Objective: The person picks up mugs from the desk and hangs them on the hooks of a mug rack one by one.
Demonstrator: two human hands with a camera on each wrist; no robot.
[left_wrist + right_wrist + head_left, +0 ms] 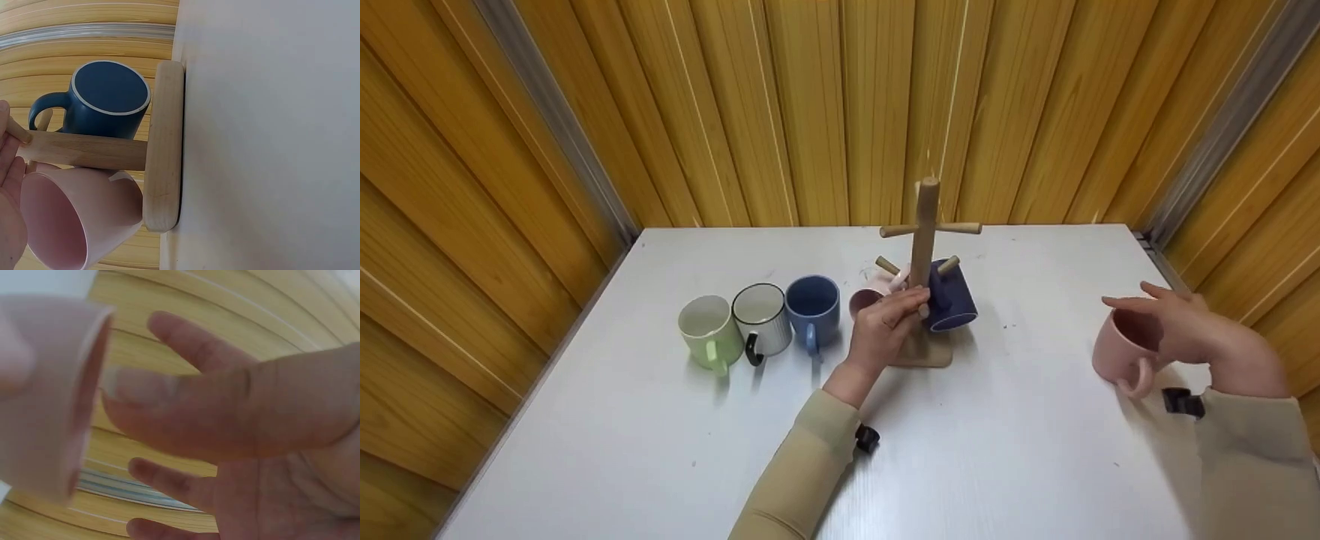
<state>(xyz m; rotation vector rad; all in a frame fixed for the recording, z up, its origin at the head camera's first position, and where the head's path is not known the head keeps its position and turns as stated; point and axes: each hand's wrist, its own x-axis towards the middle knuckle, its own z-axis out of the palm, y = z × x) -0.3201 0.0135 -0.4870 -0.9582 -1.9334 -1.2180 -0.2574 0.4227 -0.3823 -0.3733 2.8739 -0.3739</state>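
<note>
My left hand grips the post of a wooden mug tree low down, near its lower pegs. A dark blue mug hangs tilted on the tree's right side. On its left hangs a pale pink mug, partly hidden behind my hand in the head view. At the right of the table, another pink mug stands upright with its handle toward the front. Over and beside its rim is my right hand, with fingers spread and the thumb extended near the rim in the right wrist view.
Left of the tree, a light green mug, a white mug with a black handle and a blue mug stand in a row. Two upper pegs stick out bare. Wood-patterned walls enclose the white table.
</note>
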